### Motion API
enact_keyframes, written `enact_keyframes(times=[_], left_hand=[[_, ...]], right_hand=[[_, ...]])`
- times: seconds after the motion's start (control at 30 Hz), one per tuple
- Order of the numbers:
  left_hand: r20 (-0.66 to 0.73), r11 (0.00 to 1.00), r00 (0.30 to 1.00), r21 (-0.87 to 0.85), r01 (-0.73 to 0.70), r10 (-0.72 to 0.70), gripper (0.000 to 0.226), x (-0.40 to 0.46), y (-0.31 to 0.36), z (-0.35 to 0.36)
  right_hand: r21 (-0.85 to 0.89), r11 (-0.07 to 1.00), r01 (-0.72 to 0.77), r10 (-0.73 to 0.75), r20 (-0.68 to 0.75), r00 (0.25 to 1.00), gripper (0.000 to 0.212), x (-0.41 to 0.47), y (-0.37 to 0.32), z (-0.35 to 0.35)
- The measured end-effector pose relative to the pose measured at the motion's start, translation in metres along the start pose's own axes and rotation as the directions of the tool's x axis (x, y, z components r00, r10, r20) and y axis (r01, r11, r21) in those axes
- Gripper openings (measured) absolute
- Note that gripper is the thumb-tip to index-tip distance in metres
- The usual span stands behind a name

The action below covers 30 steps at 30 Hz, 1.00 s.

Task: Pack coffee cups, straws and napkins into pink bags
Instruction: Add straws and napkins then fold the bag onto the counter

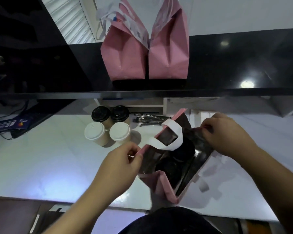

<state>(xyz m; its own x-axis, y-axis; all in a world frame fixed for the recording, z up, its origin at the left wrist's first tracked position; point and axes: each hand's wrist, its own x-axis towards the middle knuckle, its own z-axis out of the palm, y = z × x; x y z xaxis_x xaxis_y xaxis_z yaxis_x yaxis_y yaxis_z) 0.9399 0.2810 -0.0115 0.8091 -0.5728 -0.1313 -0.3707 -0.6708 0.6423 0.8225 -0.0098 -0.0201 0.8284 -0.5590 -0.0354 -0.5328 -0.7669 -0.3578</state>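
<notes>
The open pink bag (166, 168) stands on the white counter (49, 157), right between both hands. The left hand (120, 164) pinches the bag's near-left rim. The right hand (227, 134) pinches the far-right rim. Together they pull the mouth wide. The bag's long side runs from near-left to far-right. Dark lids sit inside, probably cups, but it is dim in there. Four more coffee cups (108, 125) wait to the far left, closest to the left hand. The straws (149, 119) lie behind the bag.
</notes>
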Motion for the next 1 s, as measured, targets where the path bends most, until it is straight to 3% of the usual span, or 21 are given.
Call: enact_keyframes(times=[0.17, 0.3, 0.6, 0.7, 0.77, 1.0], left_hand=[[0.026, 0.971, 0.999, -0.238, 0.031, -0.026, 0.016, 0.054, -0.005, 0.003], [0.118, 0.914, 0.992, -0.398, 0.077, -0.032, 0.015, 0.085, -0.005, 0.011], [0.192, 0.845, 0.979, -0.532, 0.051, 0.062, 0.027, 0.108, 0.005, 0.026], [0.188, 0.824, 0.981, -0.562, 0.066, 0.049, 0.034, 0.110, 0.006, 0.028], [0.187, 0.842, 0.981, -0.537, 0.059, 0.050, 0.035, 0.108, 0.006, 0.028], [0.205, 0.842, 0.977, -0.535, 0.070, 0.050, 0.031, 0.107, 0.004, 0.030]], right_hand=[[0.056, 0.993, -0.101, 0.097, 0.067, 0.993, 0.023, -0.032, 0.006, -0.003], [0.105, 0.986, -0.128, 0.115, 0.122, 0.986, 0.040, -0.067, 0.003, -0.001], [0.280, 0.932, -0.231, 0.169, 0.230, 0.958, 0.027, -0.086, 0.010, -0.014], [0.374, 0.887, -0.272, 0.194, 0.233, 0.953, 0.026, -0.065, 0.028, -0.025], [0.415, 0.841, -0.347, 0.294, 0.187, 0.937, 0.025, -0.039, 0.047, -0.019], [0.215, 0.822, -0.527, 0.496, 0.181, 0.849, 0.026, 0.087, 0.091, 0.059]])
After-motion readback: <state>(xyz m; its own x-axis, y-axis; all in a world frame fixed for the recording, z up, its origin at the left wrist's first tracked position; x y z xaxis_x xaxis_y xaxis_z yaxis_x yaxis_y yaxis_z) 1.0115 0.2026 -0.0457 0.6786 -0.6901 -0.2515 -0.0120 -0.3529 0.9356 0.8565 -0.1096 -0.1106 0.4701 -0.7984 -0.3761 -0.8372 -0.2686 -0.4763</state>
